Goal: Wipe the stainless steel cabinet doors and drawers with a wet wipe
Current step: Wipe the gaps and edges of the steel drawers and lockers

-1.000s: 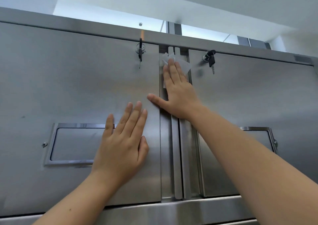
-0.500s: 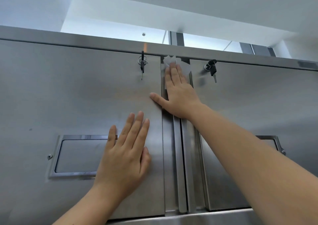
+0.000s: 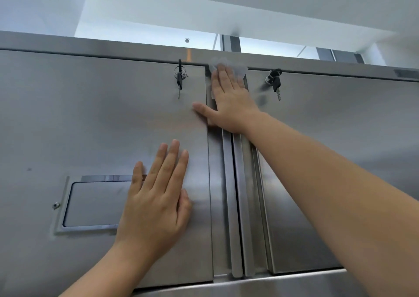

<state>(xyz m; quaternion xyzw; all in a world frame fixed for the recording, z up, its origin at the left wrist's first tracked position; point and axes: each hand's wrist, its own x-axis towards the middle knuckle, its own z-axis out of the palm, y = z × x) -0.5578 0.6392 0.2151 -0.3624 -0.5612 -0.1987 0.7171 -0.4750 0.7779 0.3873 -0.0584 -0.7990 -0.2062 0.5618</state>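
Two stainless steel cabinet doors fill the view: the left door (image 3: 95, 119) and the right door (image 3: 340, 119), meeting at a vertical centre strip (image 3: 235, 206). My right hand (image 3: 229, 101) lies flat, fingers straight, pressing a white wet wipe (image 3: 238, 68) against the top of the centre strip, just under the cabinet's top rail. The wipe shows only above and beside my fingertips. My left hand (image 3: 156, 199) rests flat on the left door, fingers straight, holding nothing.
A key hangs in the left door's lock (image 3: 179, 76) and another in the right door's lock (image 3: 274, 81), both close to my right hand. A recessed handle (image 3: 90, 203) sits by my left hand. A steel ledge (image 3: 272, 285) runs below the doors.
My right hand has slid the wipe up the centre strip to the top rail. My left hand has stayed on the left door. The camera has tilted upward.
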